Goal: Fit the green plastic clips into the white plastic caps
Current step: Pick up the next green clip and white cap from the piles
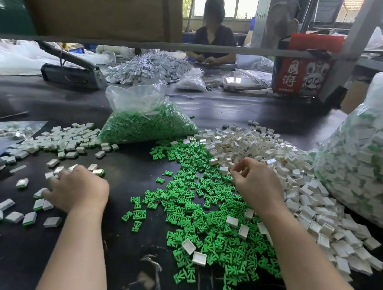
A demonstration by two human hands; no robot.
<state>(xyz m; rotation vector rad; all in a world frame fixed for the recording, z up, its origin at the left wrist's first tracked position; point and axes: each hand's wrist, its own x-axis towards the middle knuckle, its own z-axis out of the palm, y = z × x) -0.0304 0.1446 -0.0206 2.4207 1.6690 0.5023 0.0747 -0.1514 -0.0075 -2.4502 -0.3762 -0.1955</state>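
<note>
Evidently I was between assemblies. My left hand (77,188) lay palm down, fingers spread flat over the finished pieces (30,218) scattered on the dark table (125,170); whether anything sat under the palm I could not tell. My right hand (254,181) hovered where the loose green clips (188,189) met the heap of empty white caps (263,145), fingers curled and thumb drawn toward the fingertips in a narrow pinch. I could not tell whether a piece was caught in it. More clips waited in the clear bag (145,123) behind, and a big sack of finished pieces (364,158) stood to the right.

I judged this the picking step: next I needed one cap secured open side up, then a single clip turned to match and pressed squarely home.
</note>
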